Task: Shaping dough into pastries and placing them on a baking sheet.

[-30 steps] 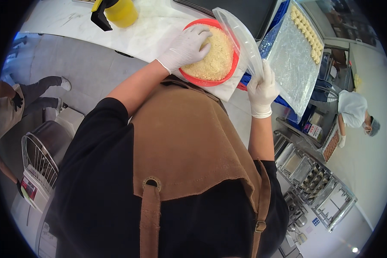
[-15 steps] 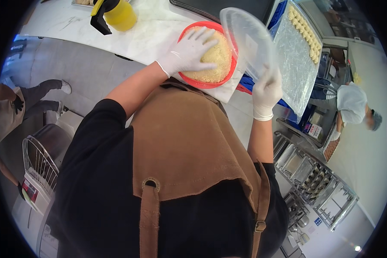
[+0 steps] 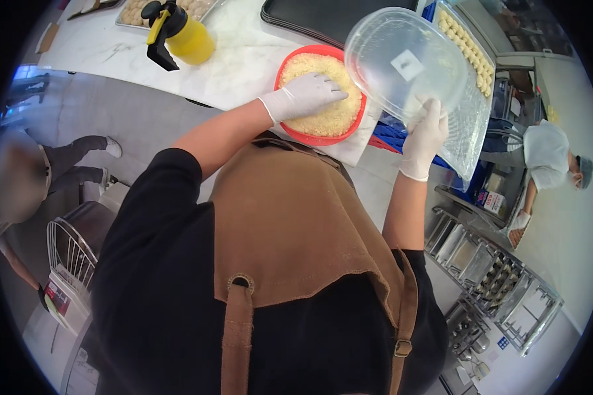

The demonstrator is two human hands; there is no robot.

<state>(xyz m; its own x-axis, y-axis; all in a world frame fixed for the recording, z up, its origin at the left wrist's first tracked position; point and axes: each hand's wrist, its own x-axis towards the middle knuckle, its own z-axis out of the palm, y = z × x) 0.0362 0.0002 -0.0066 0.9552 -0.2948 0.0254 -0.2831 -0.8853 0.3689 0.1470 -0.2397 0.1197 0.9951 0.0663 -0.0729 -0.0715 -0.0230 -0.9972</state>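
Note:
A red bowl at the table's front right corner is full of pale yellow crumbs. My left hand, in a white glove, rests on them with its fingers drawn together and bent into the crumbs; what lies under the palm is hidden. Beside the bowl, my gloved right hand grips a clear plastic lid by its lower edge. The lid is held up at a tilt, partly in front of a plastic-covered tray.
A yellow spray bottle stands on the marble table. Dark baking trays are stacked behind the bowl. Shaped dough pieces line the plastic-covered tray at right. One person works at far right, another at left.
My left hand's spread fingers have drawn together and bent into the crumbs. The lid has turned to show more of its flat face, and my right hand has shifted slightly right.

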